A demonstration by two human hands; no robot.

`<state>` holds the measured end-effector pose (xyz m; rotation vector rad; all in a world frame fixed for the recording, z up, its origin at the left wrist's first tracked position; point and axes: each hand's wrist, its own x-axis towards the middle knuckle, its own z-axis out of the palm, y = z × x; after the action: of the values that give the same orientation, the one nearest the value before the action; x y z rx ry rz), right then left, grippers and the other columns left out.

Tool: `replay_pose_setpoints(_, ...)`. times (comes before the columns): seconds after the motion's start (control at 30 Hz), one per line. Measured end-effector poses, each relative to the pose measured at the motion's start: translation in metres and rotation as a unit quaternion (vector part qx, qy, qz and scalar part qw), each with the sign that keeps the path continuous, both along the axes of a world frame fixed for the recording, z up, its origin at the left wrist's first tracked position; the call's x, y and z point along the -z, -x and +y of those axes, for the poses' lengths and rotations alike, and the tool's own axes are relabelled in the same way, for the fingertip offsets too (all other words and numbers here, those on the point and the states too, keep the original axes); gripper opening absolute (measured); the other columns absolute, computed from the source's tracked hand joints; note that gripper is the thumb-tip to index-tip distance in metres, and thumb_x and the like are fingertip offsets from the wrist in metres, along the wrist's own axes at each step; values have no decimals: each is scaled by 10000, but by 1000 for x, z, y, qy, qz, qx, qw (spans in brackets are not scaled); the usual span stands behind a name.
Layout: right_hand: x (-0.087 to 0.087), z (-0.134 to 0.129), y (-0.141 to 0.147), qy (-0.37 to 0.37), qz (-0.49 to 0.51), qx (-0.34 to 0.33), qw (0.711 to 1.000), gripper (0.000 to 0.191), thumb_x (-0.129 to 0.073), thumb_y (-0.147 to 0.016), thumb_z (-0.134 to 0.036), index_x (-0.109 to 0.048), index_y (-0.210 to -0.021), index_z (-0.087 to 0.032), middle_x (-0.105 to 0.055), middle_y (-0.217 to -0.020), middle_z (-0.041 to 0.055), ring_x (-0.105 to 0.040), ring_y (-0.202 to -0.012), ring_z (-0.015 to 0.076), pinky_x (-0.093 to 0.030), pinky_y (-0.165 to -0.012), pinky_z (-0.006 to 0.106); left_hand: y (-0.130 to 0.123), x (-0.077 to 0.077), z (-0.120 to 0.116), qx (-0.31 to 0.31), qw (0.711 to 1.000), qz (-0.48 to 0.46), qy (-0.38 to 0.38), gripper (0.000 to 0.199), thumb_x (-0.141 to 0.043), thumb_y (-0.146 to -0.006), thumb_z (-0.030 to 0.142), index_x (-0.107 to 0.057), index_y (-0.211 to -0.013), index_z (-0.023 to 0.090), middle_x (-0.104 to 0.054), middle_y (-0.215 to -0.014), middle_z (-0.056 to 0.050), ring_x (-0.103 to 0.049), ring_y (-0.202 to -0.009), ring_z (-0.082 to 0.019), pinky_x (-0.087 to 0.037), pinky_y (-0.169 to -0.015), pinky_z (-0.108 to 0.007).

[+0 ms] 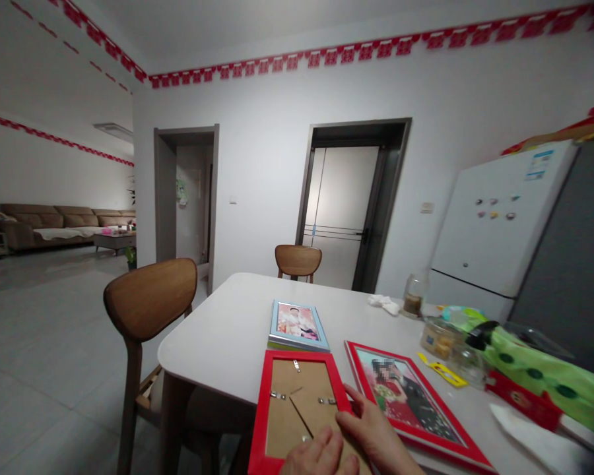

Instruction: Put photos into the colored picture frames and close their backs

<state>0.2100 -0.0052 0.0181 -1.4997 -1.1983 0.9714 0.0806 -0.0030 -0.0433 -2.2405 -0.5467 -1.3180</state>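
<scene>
On the far left, we saw a tan sofa (54,221) along the wall, and nearer us a wooden chair (148,297) stood at the corner of a white table (212,336). On that table, right in front of us, a red picture frame (260,422) lay face down, its cardboard back (282,422) showing small metal clips (277,394) and a fold-out stand. Our left hand (317,456) lay on the lower part of that back, and our right hand (371,429) sat just beside it, fingers (356,402) on the frame's right side - the hands were close but not clamped together, and we could not tell whether either one gripped. Beyond the frame lay a blue-framed photo (299,325). To the right, a second red frame (416,415) lay face up, almost touching our right hand. Further right were a yellow tool (441,371), a glass jar (414,297), a plastic tub of biscuits (438,338), a green dotted bag (539,369) and, behind them all, a white fridge (495,218).
</scene>
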Motion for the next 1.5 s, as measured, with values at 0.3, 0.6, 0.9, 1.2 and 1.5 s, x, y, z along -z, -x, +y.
replay_pose_setpoints(0.3, 24, 23, -16, -34, -412, 18, 910, 432, -415, -588, -148, -586, -979, -81, -621, -967, 126, -554, -923, 205, -384, -841, 289, -6, 5, 0, -13, 986, 150, 73, 198, -401, -818, 228, -528, -964, 187, -633, -967, -47, -594, -871, -191, -512, -552, -220)
replay_pose_setpoints(0.6, 15, 29, -10, -63, -473, -26, 878, 267, -402, -648, -143, -647, -752, -153, -574, -925, 85, -545, -840, 162, -380, -767, 236, 55, -54, 25, -44, 859, 38, 508, 468, -513, -690, 201, -449, -1153, 179, -477, -1204, -62, -431, -1091, -202, -310, -944, -300)
replay_pose_setpoints(0.9, 12, 37, -4, -89, -510, 3, 856, 260, -405, -733, -229, -650, -796, -171, -592, -862, 92, -538, -789, 176, -376, -718, 247, 74, -35, 52, -41, 827, -35, 560, 589, -515, -636, 234, -406, -1199, 97, -335, -1310, -95, -331, -1173, -193, -222, -983, -245)
replay_pose_setpoints(1.2, 12, 57, 71, -120, -481, -83, 865, 246, -422, -750, -248, -658, -733, -178, -622, -805, 64, -538, -773, 148, -357, -688, 217, 70, -27, 57, -47, 827, -42, 559, 493, -450, -695, 214, -438, -1178, 114, -384, -1281, -79, -326, -1179, -190, -219, -988, -262)
replay_pose_setpoints(1.5, 20, 78, 42, -83, -490, 16, 868, 338, -353, -772, -264, -592, -987, -159, -606, -1001, 104, -510, -901, 207, -346, -749, 293, 70, -32, 55, -39, 818, -44, 572, 570, -496, -638, 181, -416, -1200, 139, -350, -1306, -55, -326, -1174, -221, -223, -989, -278)
